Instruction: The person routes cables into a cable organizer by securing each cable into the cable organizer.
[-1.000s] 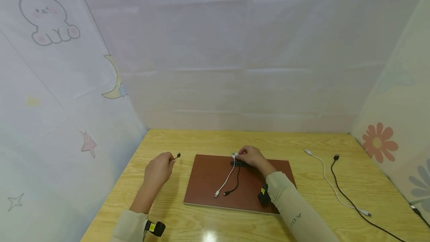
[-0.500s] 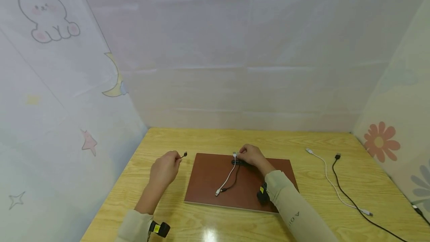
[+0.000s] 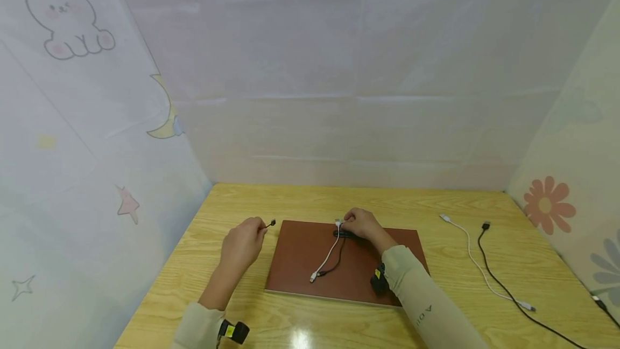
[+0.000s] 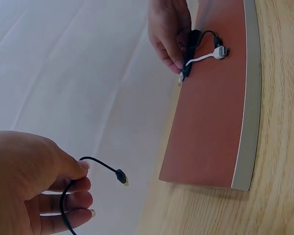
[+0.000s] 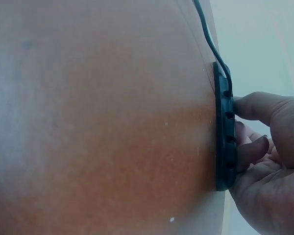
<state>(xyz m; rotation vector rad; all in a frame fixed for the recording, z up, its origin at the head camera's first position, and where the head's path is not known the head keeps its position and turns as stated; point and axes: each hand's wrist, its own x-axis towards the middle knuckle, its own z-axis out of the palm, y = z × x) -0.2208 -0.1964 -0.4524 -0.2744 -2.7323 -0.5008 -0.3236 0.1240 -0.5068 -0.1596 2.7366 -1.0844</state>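
Wooden table [image 3: 300,201], pale and grained, enclosed on three sides by white fabric walls [image 3: 339,69] printed with a rabbit, a moon, stars and flowers; on the table, centred, a flat brown board [image 3: 300,257] with a pale edge, seen also in the left wrist view [image 4: 210,112] and filling the right wrist view [image 5: 98,117]. Right of the board and well apart from it, a loose white cable [image 3: 477,265] and a loose black cable [image 3: 504,284] lie side by side on the table. At the board's far edge, a black cable holder [image 3: 345,235], a narrow strip with a row of slots [image 5: 225,142]; a short white cable [image 3: 326,258] and a short black cable [image 3: 334,265] run from it toward the near edge, their plugs lying together on the board. Right hand [image 3: 360,225] rests on the holder, fingers [image 5: 257,110] curled against the strip's far side and pressing it; whether the thumb closes round it cannot be told. Left hand [image 3: 242,241] is left of the board, clear of it, fingers together and curled, thumb and forefinger [image 4: 71,169] pinching a thin black cable [image 4: 100,166]; its small plug [image 3: 273,223] juts out toward the board's far left corner, touching nothing; the cable's slack loops down past the lower fingers.
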